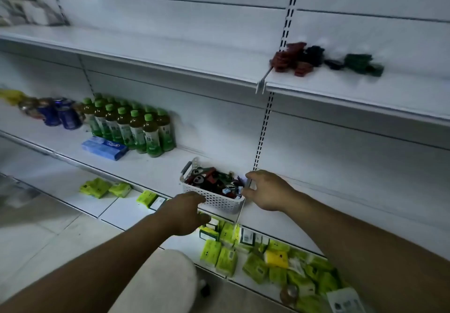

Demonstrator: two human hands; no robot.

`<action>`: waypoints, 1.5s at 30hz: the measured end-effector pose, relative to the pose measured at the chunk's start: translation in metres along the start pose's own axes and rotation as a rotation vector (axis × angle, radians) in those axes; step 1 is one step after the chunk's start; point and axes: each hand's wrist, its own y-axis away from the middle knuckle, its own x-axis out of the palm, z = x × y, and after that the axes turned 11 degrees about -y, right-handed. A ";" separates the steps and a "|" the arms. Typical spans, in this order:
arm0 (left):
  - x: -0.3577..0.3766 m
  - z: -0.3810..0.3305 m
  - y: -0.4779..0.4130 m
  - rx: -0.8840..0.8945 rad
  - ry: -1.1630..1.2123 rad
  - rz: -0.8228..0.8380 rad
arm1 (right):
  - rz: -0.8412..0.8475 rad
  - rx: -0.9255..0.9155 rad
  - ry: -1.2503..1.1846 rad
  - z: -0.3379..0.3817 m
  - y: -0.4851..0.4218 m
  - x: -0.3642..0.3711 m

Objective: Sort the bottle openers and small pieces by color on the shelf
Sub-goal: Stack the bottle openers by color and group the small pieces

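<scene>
At the upper left of the frame, blurred packages [24,6] are seen on the top shelf. Below them, on the middle shelf [151,174], a yellow bag [11,96], some cans [58,114], a block of green-capped bottles [131,127] and a flat blue box [104,147] are lined up. Green packets [104,187] lie on the lowest shelf at lower left.

Near the centre, the left hand [187,213] is held against the near left corner of a white basket [214,199]. Its fingers are bent, but whether the basket is gripped cannot be told.

The basket stands at the front edge of the middle shelf. It is filled with mixed bottle openers and small pieces [214,181] in red, green and black.

Just right of centre, the basket's right end is pinched between the curled thumb and forefinger of the right hand [267,191].

At upper right, three sorted heaps are set side by side on the upper shelf [365,88]: a red pile [289,60], a dark pile [314,54] and a green pile [360,63]. They are too blurred for single items to be made out.

At lower right, many green and yellow packets [280,259] are scattered across the lowest shelf.
</scene>
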 end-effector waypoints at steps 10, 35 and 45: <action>0.011 0.065 -0.134 0.075 0.046 -0.064 | 0.062 0.139 -0.096 -0.018 -0.128 0.075; 0.076 0.084 -0.268 0.019 -0.006 0.184 | 0.301 0.187 0.097 -0.059 -0.243 0.133; 0.077 0.093 -0.277 -0.012 0.076 0.131 | 0.166 0.000 0.070 -0.063 -0.239 0.127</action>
